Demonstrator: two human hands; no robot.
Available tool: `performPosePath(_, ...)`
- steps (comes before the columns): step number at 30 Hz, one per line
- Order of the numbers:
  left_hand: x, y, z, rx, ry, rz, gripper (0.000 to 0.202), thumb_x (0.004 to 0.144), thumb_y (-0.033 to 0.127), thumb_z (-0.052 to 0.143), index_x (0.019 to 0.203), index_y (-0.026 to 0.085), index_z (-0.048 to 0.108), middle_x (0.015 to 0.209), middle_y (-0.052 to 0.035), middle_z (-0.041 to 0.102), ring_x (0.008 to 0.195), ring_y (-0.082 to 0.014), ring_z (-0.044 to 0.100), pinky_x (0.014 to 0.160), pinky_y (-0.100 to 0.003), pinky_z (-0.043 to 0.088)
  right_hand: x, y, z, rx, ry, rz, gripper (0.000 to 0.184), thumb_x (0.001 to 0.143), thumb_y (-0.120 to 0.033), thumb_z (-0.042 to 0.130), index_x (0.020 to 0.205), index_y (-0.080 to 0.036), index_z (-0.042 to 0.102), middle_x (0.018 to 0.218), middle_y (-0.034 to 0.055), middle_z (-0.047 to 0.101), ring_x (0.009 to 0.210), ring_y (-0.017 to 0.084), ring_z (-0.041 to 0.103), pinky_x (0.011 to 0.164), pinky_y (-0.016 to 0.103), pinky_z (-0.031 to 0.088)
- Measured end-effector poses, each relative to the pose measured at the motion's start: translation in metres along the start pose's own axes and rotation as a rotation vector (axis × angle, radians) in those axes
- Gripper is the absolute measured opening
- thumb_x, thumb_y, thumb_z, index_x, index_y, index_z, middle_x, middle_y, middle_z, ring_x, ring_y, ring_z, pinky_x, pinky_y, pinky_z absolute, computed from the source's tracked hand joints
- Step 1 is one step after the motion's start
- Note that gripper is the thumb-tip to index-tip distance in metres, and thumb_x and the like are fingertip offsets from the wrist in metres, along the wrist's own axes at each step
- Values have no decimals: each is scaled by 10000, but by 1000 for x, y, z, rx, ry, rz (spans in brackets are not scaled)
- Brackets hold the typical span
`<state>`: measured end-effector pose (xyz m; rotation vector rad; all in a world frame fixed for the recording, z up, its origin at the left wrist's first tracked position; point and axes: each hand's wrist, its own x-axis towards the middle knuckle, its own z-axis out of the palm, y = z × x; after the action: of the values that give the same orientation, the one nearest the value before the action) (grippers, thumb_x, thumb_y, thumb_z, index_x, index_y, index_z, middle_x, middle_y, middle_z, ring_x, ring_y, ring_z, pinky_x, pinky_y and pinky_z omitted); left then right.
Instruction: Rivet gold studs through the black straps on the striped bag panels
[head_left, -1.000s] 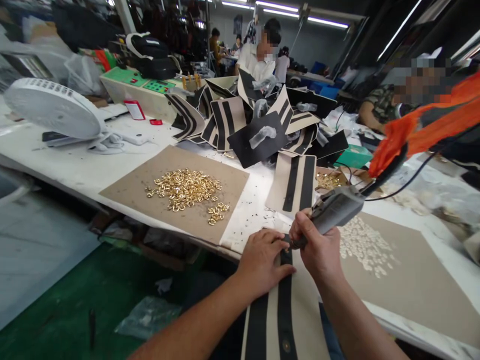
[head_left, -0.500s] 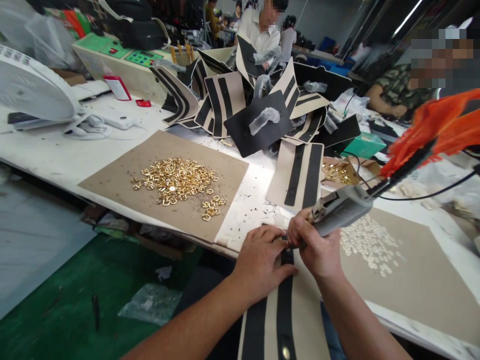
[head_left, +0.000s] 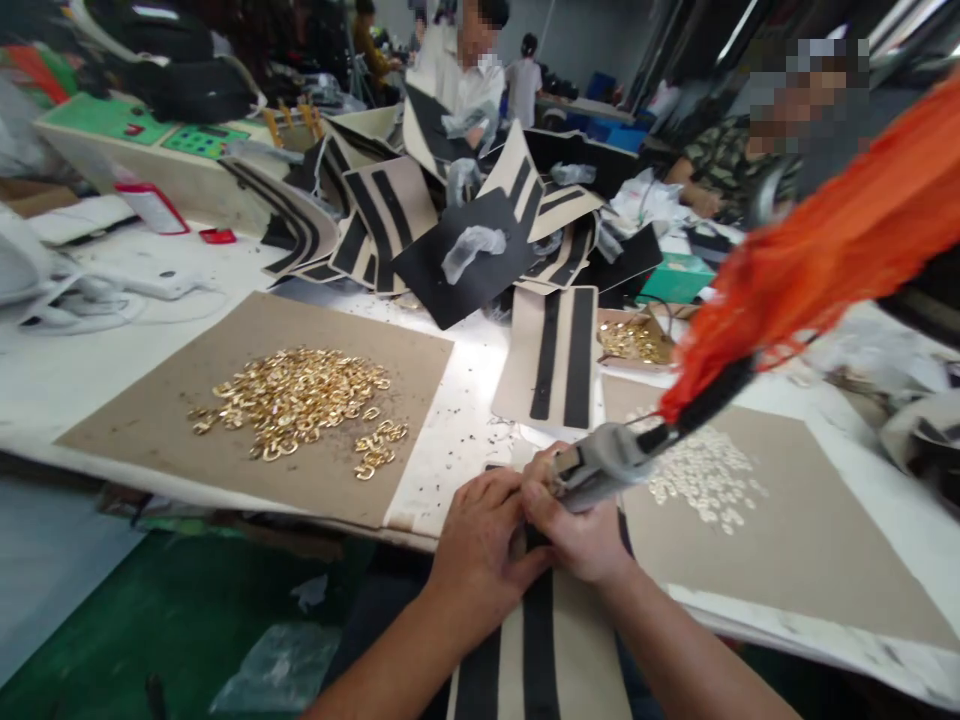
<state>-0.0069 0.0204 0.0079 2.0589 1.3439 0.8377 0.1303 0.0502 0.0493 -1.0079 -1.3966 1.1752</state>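
Observation:
A beige panel with black stripes (head_left: pixel 540 640) lies in front of me, its near end toward my body. My left hand (head_left: pixel 480 545) rests on it with bent fingers and the thumb apart, holding it down; anything small under the fingertips is hidden. Wrapped round the lower end of a grey power screwdriver (head_left: pixel 604 465) is my right hand (head_left: pixel 577 530), close against my left fingers. The tool slants up to the right, and its tip is covered by my hands. A bright orange fringed wrap (head_left: pixel 810 240) trails from its upper end.
Gold metal rings (head_left: pixel 300 395) are heaped on a brown board (head_left: pixel 150 400) at left. Pale discs (head_left: pixel 705 475) lie on another board (head_left: pixel 810 520) at right. Behind are piled striped panels (head_left: pixel 394 205), a box of gold pieces (head_left: pixel 630 340) and co-workers.
My view has turned slightly right, so the table things sit further left. My right hand has come closer to my left hand with the screwdriver, and the orange wrap hangs nearer.

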Motion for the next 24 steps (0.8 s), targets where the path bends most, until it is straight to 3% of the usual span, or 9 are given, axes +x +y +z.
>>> performPosePath(4,4,-11,5,63,52,71,354,762,321,737,1104,238,698,1128,-88,722,1129,-351,637,998,-517,510,5,-14,8,15,50,-66,102,697,-202,670,730,-206,574,677,-26,535,609,140,466,603,272,438)
performPosePath(7,11,-16,5,81,109,151,375,777,368,730,1127,241,690,1138,-93,731,1069,-350,671,920,-510,563,11,-24,10,47,77,-56,124,725,-246,675,688,-204,565,655,-38,490,595,126,414,593,263,406)
performPosePath(12,19,-17,0,133,73,208,398,810,520,742,1124,278,718,1196,-73,738,1118,-346,678,956,-522,583,25,-50,6,241,41,-33,317,675,-408,833,764,-193,619,719,-21,512,665,147,429,607,268,388)
performPosePath(15,21,-22,2,176,111,233,375,811,542,724,1067,269,749,1181,-73,746,1139,-344,675,1015,-557,560,21,-80,-7,257,116,-51,390,677,-489,849,794,-188,630,698,-28,496,631,135,406,591,263,377)
performPosePath(19,25,-33,4,184,116,236,483,774,633,700,1074,260,773,1243,-81,738,1199,-355,660,1080,-587,521,-24,-106,-46,-195,345,-12,400,770,-501,803,1042,-230,692,772,-32,594,697,161,518,642,261,412)
performPosePath(21,29,-37,4,187,99,216,541,739,683,696,1070,266,787,1260,-78,736,1208,-365,661,1082,-582,526,-60,-94,-71,-440,416,5,443,841,-447,746,1237,-269,655,949,0,673,851,208,606,762,299,470)
performPosePath(24,35,-40,2,191,52,179,558,714,697,689,1079,290,797,1273,-62,735,1216,-380,661,1088,-594,521,-111,-48,-108,-618,443,-11,452,971,-400,553,1387,-226,576,1190,100,661,1081,271,624,970,392,482)
